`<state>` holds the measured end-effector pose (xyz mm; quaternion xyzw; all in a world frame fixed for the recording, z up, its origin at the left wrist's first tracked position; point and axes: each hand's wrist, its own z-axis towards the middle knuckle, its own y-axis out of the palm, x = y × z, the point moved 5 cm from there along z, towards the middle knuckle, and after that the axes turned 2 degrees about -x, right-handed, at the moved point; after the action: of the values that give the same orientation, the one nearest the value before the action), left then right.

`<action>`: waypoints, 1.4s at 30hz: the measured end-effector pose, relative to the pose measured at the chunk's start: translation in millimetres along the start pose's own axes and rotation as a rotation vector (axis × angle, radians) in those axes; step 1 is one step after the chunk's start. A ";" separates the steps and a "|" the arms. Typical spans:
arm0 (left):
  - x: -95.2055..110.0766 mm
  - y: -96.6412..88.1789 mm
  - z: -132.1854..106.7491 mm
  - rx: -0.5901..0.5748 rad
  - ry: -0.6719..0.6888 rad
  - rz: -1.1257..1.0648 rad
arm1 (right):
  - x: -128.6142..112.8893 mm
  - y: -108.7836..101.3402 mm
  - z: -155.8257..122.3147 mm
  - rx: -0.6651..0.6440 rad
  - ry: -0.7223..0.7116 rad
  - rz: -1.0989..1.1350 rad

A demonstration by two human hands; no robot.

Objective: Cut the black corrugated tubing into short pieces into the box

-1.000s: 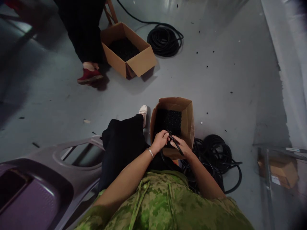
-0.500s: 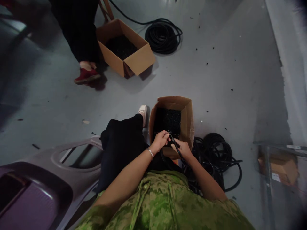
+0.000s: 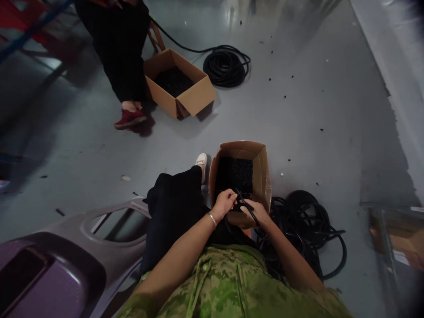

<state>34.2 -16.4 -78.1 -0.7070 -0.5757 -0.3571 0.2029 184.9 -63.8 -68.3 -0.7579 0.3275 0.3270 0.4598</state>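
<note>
My right hand [image 3: 259, 212] is closed around a length of black hose [image 3: 247, 204], whose end points up and to the left above the near cardboard box [image 3: 265, 176]. Just left of that end, my left hand [image 3: 225, 203] is closed in a pinch; whatever it holds is too small to make out. Below both hands, the box holds many small black pieces [image 3: 236, 174]. A tangled heap of black hose [image 3: 303, 216] lies on the floor to the right of the box.
Farther off, a second cardboard box [image 3: 197, 95] with black pieces stands beside a person's leg [image 3: 124, 57]. A coil of black hose [image 3: 227, 68] lies beside it. A purple and grey plastic object [image 3: 66, 265] is at lower left. Black scraps dot the floor.
The whole view has shifted, so everything sits a little lower and mostly farther right. My hands stay over the near box, the right one still on the hose.
</note>
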 end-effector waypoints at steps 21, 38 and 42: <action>-10.6 -18.7 4.9 0.185 -0.213 0.066 | 9.7 40.2 6.6 0.045 -0.043 -0.246; -19.5 -20.5 10.3 0.223 -0.279 0.073 | 19.1 43.5 7.7 0.040 -0.014 -0.163; -17.9 -22.0 13.3 0.258 -0.279 0.056 | 28.2 45.9 8.9 0.052 0.025 -0.131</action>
<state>15.2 -13.5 -102.9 -0.7336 -0.6193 -0.1730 0.2199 162.6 -77.8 -116.2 -0.7695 0.2913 0.2780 0.4957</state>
